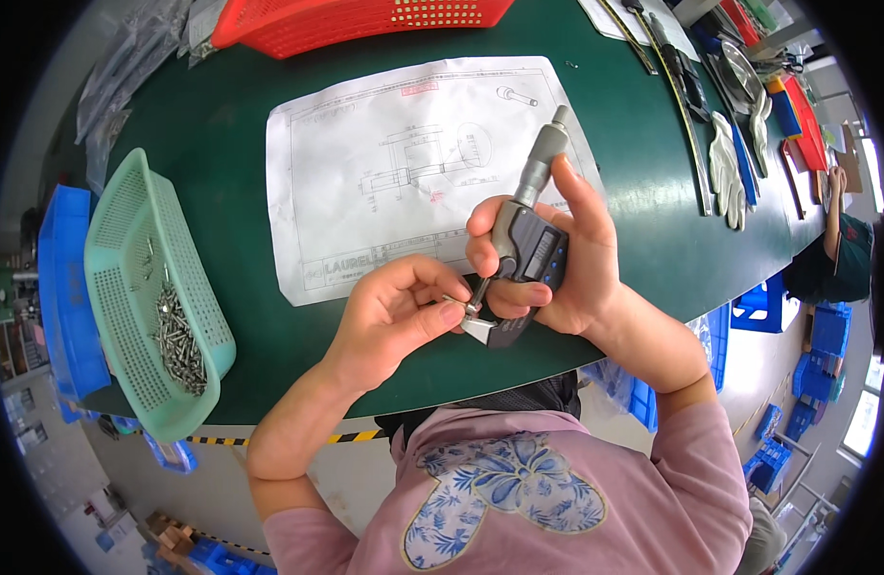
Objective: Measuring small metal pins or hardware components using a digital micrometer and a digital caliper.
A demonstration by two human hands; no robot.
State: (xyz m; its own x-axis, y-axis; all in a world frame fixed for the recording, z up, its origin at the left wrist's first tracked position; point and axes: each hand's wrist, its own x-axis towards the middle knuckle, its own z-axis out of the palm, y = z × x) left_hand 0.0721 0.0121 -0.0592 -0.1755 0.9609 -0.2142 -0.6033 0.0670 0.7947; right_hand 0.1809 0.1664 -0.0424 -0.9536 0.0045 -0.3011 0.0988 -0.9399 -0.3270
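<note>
My right hand is wrapped round a digital micrometer, its thumb and fingers about the frame and grey barrel. The micrometer is tilted, barrel up and jaws toward me. At the jaws my left hand pinches a small metal pin between thumb and fingertips. Most of the pin is hidden by the fingers, and I cannot tell whether the jaws touch it. Under and beyond both hands lies a paper technical drawing of a stepped pin. To the left, a mint-green basket holds a heap of metal pins.
The green table curves along its near edge. A blue bin stands beside the mint basket; a red basket sits at the far edge. White gloves and several tools lie at right. Another person is farther right.
</note>
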